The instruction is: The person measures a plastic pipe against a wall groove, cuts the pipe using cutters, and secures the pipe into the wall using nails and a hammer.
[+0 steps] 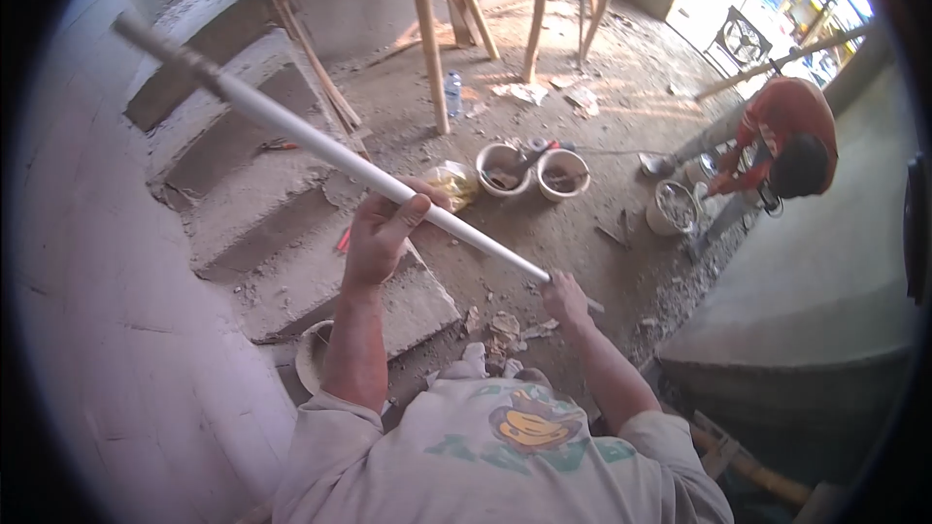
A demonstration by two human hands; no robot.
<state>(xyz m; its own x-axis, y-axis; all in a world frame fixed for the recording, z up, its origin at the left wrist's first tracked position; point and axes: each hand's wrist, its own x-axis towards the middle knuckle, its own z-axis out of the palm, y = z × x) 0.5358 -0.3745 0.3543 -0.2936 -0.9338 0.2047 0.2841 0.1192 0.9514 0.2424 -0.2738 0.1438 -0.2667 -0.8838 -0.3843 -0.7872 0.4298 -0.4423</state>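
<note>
A long white pole (311, 139) slants across my view, its greyish-brown end reaching up to the left near the wall. My left hand (381, 233) is closed on its middle, thumb laid along the near side and fingers behind. Lower down, my right hand (565, 299) wraps round the pole close to its lower right end, and a short piece sticks out beyond the fist. Below the raised end are rough concrete steps (257, 238). The pole passes in front of a yellow plastic bag (454, 182) on the floor.
Two buckets (503, 171) (563, 176) stand ahead with a power tool (544, 147) by them. A person in red (791, 131) bends over a bucket of mix (672, 208) at right. Wooden props (427, 39), a water bottle (453, 94) and rubble (505, 328) are around. A bucket (313, 357) sits by the steps.
</note>
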